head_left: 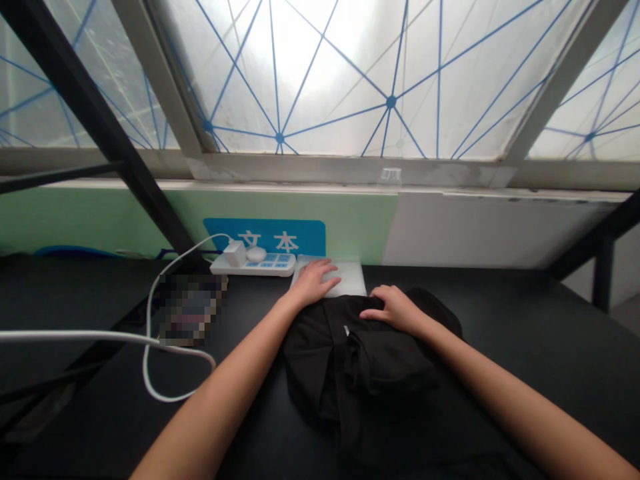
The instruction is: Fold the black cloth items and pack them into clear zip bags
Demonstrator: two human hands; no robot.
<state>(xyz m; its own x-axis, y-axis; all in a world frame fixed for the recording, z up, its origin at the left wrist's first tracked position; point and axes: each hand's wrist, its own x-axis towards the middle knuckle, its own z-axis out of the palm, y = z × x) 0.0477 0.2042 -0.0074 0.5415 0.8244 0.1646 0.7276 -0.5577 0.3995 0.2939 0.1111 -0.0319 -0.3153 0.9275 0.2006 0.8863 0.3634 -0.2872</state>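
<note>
Fabric bundle (360, 373), black, lies near on surface (530, 327); left hand (316, 283) released, spread on pale packet (353, 283) beyond; right hand (397, 309) atop bundle, cannot tell grip; likely steadying step; next calls for firmer hold.

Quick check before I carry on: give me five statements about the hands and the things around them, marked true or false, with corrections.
1. The left hand is on the pale flat item. True.
2. The right hand is on the power strip. False: it is on the black bag.
3. A white adapter sits on the power strip. True.
4. The pixelated object lies right of the bag. False: it lies to the left.
5. The power strip is left of the pale flat item. True.
</note>
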